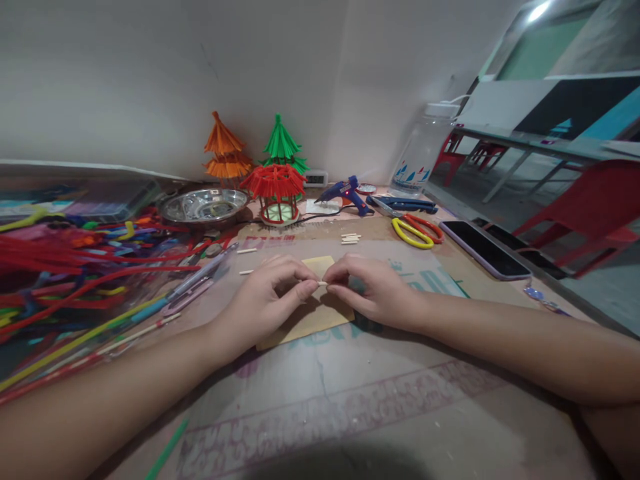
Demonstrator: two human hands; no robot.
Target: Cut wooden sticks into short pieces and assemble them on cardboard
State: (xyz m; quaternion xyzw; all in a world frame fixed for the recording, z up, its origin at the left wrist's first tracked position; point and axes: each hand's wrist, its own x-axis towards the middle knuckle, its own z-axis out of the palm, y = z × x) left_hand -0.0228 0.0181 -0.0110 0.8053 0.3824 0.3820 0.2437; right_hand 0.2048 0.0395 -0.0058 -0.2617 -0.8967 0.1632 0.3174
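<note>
Between my two hands, a short pale wooden stick [323,284] is pinched at its ends. My left hand [273,297] grips one end with thumb and fingertips, and my right hand [367,290] has the other end. Both are closed. Under them lies a yellowish square sheet [305,327], probably sandpaper. Cut stick pieces [351,238] are stacked just beyond my right hand, and loose pieces [247,251] lie past my left. Farther back stands a small red-roofed pavilion model [276,183], with orange [227,150] and green [281,140] pagoda-like models behind it.
A blue glue gun [350,191], scissors [415,232], a phone [485,250] and a clear bottle [417,150] stand or lie along the back right. At left are a metal dish [205,205] and a heap of coloured pipe cleaners [100,260]. The wall closes off the back.
</note>
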